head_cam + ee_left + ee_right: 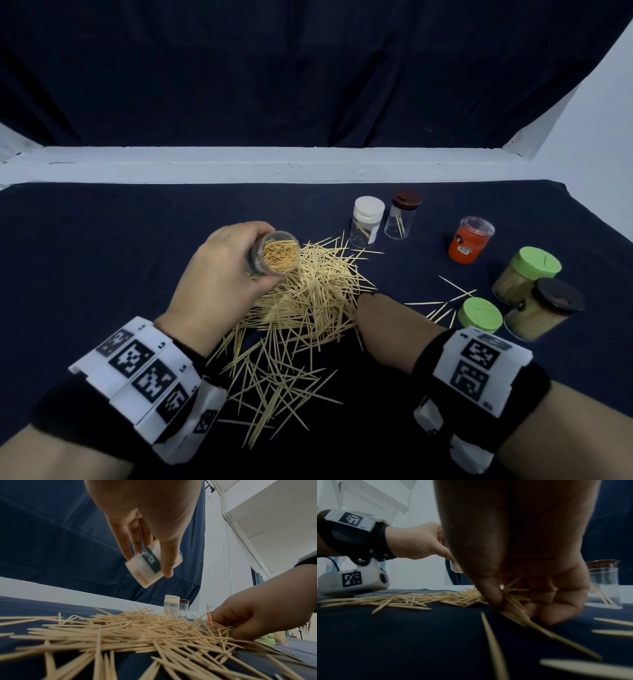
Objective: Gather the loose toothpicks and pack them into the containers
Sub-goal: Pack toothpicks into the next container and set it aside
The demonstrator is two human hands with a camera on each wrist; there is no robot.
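Many toothpicks [301, 308]: lying tangled in a loose pile on the dark cloth [102, 260], strays trailing toward the near edge.
Held container [274, 253]: looking nearly full, tilting open-mouthed over the pile.
Left hand [219, 270]: gripping that container.
Right hand [522, 574]: curling its fingers round a bunch at the pile's right edge.
Risk: crossed picks are likely jamming at the crowded mouth; the tilt may be spilling packed ones.

Right hand [387, 329] fingertips buried in the toothpick pile [301, 301] in the head view, open container [456, 568] mostly hidden behind the right hand in the right wrist view, its label [150, 561] partly covered by left hand [149, 520] fingers, nearest toothpicks blurred.
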